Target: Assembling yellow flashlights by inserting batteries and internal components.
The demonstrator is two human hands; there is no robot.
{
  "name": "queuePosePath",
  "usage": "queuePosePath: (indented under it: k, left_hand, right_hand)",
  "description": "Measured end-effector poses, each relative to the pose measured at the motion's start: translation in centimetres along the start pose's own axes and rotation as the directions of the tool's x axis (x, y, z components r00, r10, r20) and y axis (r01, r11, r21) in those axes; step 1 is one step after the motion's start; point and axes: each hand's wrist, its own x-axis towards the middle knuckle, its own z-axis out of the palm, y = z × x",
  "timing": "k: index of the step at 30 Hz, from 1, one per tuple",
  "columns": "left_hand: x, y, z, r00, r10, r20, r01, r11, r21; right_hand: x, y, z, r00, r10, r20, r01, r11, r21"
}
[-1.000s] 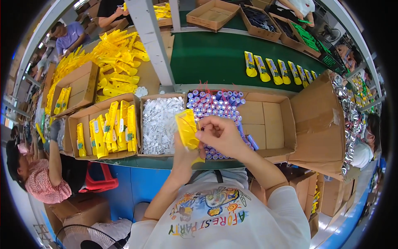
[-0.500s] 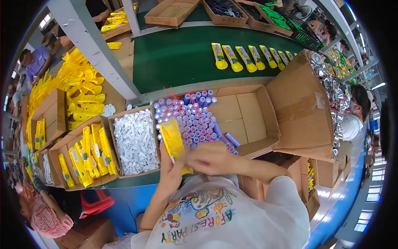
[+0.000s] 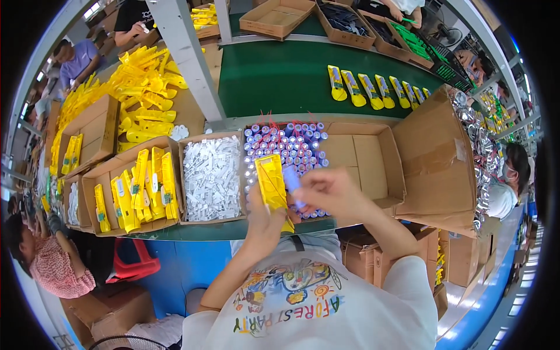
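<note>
My left hand [image 3: 262, 219] grips a long yellow plastic housing [image 3: 272, 182], held upright in front of my chest. My right hand [image 3: 329, 195] pinches a small blue cylindrical cell [image 3: 292, 181] right beside the housing's right edge. Behind both hands stands an open cardboard box [image 3: 373, 157] whose left part is packed with several upright blue and purple cells [image 3: 284, 144] with red wires.
Left of it sit a box of small white parts [image 3: 211, 176] and a box of yellow housings [image 3: 140, 184]. Finished yellow pieces [image 3: 373, 88] lie on the green conveyor belt [image 3: 280, 76]. A white post [image 3: 189, 61] rises at the back left. Other people work at left and right.
The camera view has shifted. My right hand has come back from the cell box holding a blue cell and now holds it against the yellow housing.
</note>
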Motion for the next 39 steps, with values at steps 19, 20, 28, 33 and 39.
queuePosePath:
  k: [19,20,28,33,39]
  left_hand:
    - [-0.4,-0.7,-0.8,0.983,0.075,-0.166,-0.082,0.996,-0.035]
    - [-0.4,-0.8,-0.8,0.985,0.072,-0.155,-0.079,0.996,-0.040]
    - [-0.3,0.2,-1.7,0.995,-0.080,-0.060,0.062,0.964,-0.260]
    - [-0.2,-0.4,-1.9,0.998,0.005,-0.061,-0.010,0.997,-0.080]
    - [-0.9,0.0,-2.2,0.998,0.034,-0.059,-0.026,0.992,0.124]
  right_hand:
    - [1.9,1.3,4.8,0.976,-0.204,-0.079,0.163,0.919,-0.359]
    - [1.5,2.0,5.3,0.975,-0.202,-0.090,0.157,0.919,-0.363]
    - [5.5,3.1,-0.5,0.945,-0.283,-0.164,0.091,0.708,-0.700]
    - [5.4,0.6,-0.2,0.996,-0.012,-0.083,-0.014,0.952,-0.307]
    - [4.6,-1.2,3.0,0.935,0.290,0.206,-0.261,0.952,-0.157]
